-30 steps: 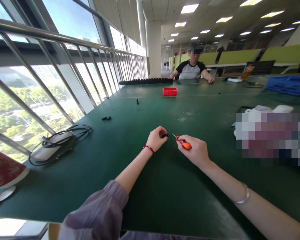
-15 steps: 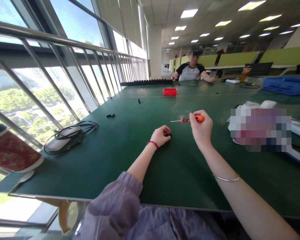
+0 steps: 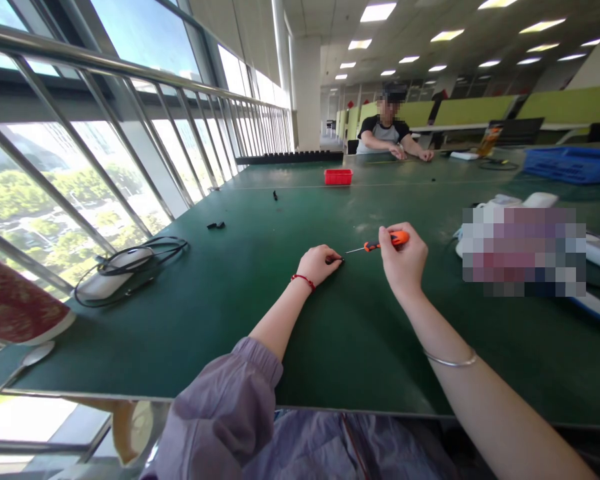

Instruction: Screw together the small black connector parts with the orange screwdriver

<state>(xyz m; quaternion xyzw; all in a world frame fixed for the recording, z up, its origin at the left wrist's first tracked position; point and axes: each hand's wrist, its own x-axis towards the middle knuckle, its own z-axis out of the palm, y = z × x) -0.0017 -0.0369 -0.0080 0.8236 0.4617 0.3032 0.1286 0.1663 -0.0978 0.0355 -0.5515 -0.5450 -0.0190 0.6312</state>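
Note:
My left hand [image 3: 321, 263] rests on the green table [image 3: 220, 320], its fingers pinched round a small black part [image 3: 336, 261] that they mostly cover. In my right hand [image 3: 405, 257] is an orange-and-black screwdriver [image 3: 398, 237], gripped by its handle. The thin metal shaft points left and slightly down, its tip close to the black part. Whether the tip touches the part I cannot tell.
A red box [image 3: 338, 177] stands ahead, with small black pieces [image 3: 216, 225] further left. At left lie a corded mouse [image 3: 113, 270], a spoon [image 3: 37, 353] and a red cup [image 3: 17, 300]. A blurred bundle [image 3: 523, 247] and a blue basket [image 3: 575, 165] sit right. Opposite sits a person [image 3: 385, 133].
The screwdriver has tilted, its tip dropping toward the black part. My left fingers have shifted round the part. Across the table, the person's hands have come closer together.

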